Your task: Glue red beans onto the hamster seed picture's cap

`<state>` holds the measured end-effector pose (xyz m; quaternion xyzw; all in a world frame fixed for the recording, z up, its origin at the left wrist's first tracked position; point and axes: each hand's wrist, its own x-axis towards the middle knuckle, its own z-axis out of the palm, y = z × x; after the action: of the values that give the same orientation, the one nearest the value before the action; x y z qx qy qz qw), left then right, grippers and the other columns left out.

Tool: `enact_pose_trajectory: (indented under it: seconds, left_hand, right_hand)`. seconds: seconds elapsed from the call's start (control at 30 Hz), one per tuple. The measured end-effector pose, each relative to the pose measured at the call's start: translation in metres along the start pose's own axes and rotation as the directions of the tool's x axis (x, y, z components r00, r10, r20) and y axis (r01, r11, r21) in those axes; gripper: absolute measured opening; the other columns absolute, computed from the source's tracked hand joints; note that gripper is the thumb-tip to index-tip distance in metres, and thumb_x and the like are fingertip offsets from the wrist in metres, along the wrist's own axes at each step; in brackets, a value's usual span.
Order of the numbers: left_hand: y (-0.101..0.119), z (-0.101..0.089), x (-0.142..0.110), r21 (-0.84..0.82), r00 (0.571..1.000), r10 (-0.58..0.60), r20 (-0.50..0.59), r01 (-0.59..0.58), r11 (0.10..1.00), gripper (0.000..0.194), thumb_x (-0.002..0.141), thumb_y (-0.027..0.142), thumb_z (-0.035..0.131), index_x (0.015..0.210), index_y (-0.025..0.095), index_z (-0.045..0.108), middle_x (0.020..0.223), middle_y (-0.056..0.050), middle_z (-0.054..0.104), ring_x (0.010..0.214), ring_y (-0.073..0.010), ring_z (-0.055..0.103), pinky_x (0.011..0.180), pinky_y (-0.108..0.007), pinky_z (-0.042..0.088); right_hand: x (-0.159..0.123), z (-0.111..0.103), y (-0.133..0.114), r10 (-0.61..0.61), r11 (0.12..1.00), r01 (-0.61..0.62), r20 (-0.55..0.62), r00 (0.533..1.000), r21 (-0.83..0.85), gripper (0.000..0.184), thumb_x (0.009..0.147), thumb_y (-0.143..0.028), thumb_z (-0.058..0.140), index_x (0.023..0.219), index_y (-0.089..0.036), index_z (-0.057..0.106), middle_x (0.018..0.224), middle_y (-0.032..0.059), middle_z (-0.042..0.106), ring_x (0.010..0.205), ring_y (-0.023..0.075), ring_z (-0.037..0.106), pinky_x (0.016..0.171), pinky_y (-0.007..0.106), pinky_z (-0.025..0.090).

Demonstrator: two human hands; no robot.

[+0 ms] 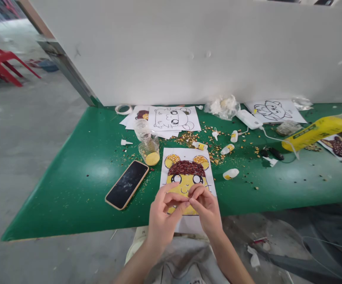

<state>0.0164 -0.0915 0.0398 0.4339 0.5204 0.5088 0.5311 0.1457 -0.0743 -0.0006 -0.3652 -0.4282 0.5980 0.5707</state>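
Note:
My left hand and my right hand meet over the lower part of a hamster picture. Thumb and fingertips of both are pinched together, touching each other; anything between them is too small to make out. The picture has a cap of dark red beans, yellow grain on the face and corn kernels in the ears. Just left of its top stands a clear plastic jar with yellow grains in the bottom. Small white glue bottles with yellow labels lie to the right and above.
A phone lies left of the picture. Behind are drawing sheets, a tape roll, a plastic bag and scattered seeds. Rightward are a white device with a cable and a yellow bottle. A white wall bounds the green table.

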Motion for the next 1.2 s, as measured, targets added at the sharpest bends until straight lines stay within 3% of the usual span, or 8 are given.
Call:
enact_pose_trajectory:
  seconds: [0.3, 0.47, 0.83, 1.07, 1.2]
  left_hand:
    - [-0.001, 0.006, -0.005, -0.058, 0.996, -0.002, -0.086, -0.003, 0.998, 0.044, 0.078, 0.021, 0.065, 0.115, 0.023, 0.039, 0.08, 0.0, 0.069, 0.077, -0.013, 0.067, 0.074, -0.025, 0.054]
    - [0.0, 0.011, -0.005, -0.112, 0.991, 0.02, -0.131, -0.035, 0.993, 0.047, 0.077, 0.018, 0.064, 0.111, 0.024, 0.032, 0.075, 0.003, 0.068, 0.073, -0.0121, 0.066, 0.074, -0.026, 0.054]
    - [0.005, 0.009, -0.002, -0.141, 0.992, -0.023, -0.121, 0.005, 0.99, 0.048, 0.076, 0.02, 0.066, 0.109, 0.024, 0.032, 0.075, 0.002, 0.067, 0.073, -0.0133, 0.066, 0.072, -0.026, 0.053]
    - [0.011, -0.002, 0.006, -0.145, 0.989, -0.048, -0.138, 0.028, 0.989, 0.051, 0.076, 0.022, 0.068, 0.113, 0.024, 0.034, 0.076, 0.002, 0.069, 0.072, -0.0139, 0.067, 0.074, -0.027, 0.052]
    - [0.012, -0.004, 0.008, -0.222, 0.99, -0.132, -0.055, 0.117, 0.968, 0.056, 0.073, 0.023, 0.071, 0.115, 0.023, 0.034, 0.073, 0.002, 0.069, 0.069, -0.0143, 0.067, 0.07, -0.027, 0.052]
  right_hand:
    - [-0.008, 0.008, 0.004, -0.094, 0.991, 0.082, -0.119, 0.988, -0.108, 0.013, 0.082, -0.019, 0.061, 0.076, -0.021, 0.051, 0.088, 0.001, 0.049, 0.082, 0.0135, 0.049, 0.072, 0.027, 0.039]
    - [-0.01, 0.011, 0.004, -0.088, 0.99, 0.071, -0.145, 0.986, -0.122, 0.013, 0.083, -0.02, 0.061, 0.076, -0.021, 0.05, 0.09, 0.0015, 0.048, 0.081, 0.0134, 0.049, 0.071, 0.027, 0.039]
    - [-0.008, 0.008, 0.001, 0.064, 0.997, -0.059, -0.104, 0.993, 0.052, 0.007, 0.081, -0.026, 0.063, 0.078, -0.021, 0.058, 0.09, 0.0019, 0.048, 0.073, 0.012, 0.046, 0.061, 0.024, 0.038]
    - [-0.006, 0.005, 0.003, 0.05, 0.999, -0.049, -0.101, 0.994, 0.012, 0.006, 0.08, -0.026, 0.064, 0.076, -0.022, 0.067, 0.089, 0.0039, 0.052, 0.073, 0.013, 0.048, 0.06, 0.025, 0.039]
    - [-0.004, 0.004, 0.003, 0.044, 0.999, -0.046, -0.101, 0.994, -0.018, 0.004, 0.077, -0.026, 0.068, 0.076, -0.024, 0.071, 0.09, 0.0047, 0.054, 0.076, 0.0149, 0.051, 0.064, 0.027, 0.042]
